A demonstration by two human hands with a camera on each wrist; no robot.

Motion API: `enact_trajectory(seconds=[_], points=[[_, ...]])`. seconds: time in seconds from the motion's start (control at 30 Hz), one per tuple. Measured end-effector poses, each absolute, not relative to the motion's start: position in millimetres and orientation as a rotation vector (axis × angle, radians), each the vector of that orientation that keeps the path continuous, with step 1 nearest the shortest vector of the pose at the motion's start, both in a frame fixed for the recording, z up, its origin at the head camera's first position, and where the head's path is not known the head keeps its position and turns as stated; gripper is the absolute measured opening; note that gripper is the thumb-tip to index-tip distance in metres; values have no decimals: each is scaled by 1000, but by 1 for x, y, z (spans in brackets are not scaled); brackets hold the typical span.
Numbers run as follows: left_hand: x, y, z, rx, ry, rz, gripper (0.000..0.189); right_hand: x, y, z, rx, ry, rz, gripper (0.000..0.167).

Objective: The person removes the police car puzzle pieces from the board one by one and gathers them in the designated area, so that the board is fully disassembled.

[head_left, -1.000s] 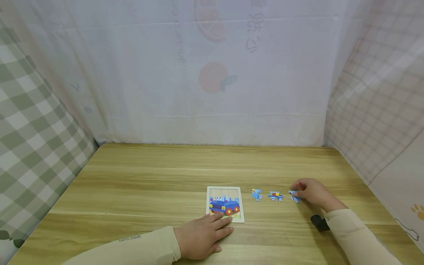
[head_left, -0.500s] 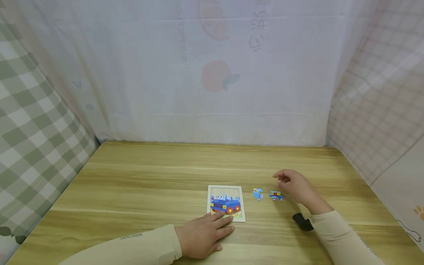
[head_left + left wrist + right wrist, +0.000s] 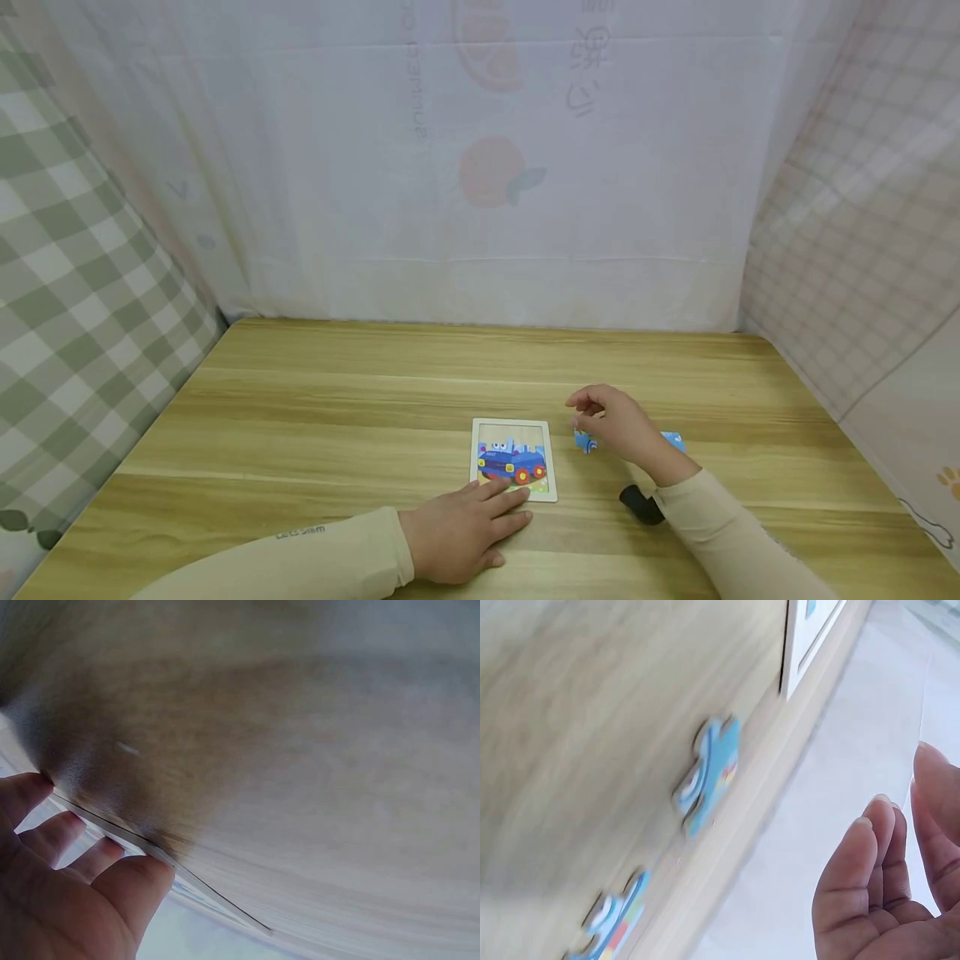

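My left hand (image 3: 467,533) lies with extended fingers over the lower edge of a framed jigsaw board (image 3: 552,467) showing a blue truck. In the left wrist view, its fingertips rest at the board edge (image 3: 217,896). My right hand (image 3: 618,423) hovers over the loose puzzle pieces, with a gap between thumb and bent fingers and nothing held. Nearest it is a light-blue jigsaw piece (image 3: 582,442), partly covered in the head view. The right wrist view shows this piece whole, and a second piece with red and yellow blocks (image 3: 619,930) lies beyond it, hidden in the head view.
Another blue piece (image 3: 675,440) shows beyond the right forearm. A black fitting (image 3: 642,505) sits at the right cuff. The wooden table (image 3: 337,400) ends at a white printed curtain (image 3: 337,208), with checked cloth (image 3: 67,275) on the left.
My right hand has left the rightmost piece and moved left over the others to the piece nearest the board; that rightmost piece stays on the table. The left hand has kept its place.
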State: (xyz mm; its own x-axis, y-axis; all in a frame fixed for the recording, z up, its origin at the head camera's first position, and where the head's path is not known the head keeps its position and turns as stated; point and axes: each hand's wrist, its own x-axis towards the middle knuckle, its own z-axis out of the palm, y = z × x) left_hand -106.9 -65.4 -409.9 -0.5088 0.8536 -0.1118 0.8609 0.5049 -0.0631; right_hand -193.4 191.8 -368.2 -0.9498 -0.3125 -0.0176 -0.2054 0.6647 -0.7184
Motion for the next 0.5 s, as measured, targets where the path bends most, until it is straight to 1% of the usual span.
enact_trajectory(seconds=[0.5], points=[[-109, -62, -410, 1512, 2658, -191, 54, -199, 149, -377, -569, 2703, -1104, 14]])
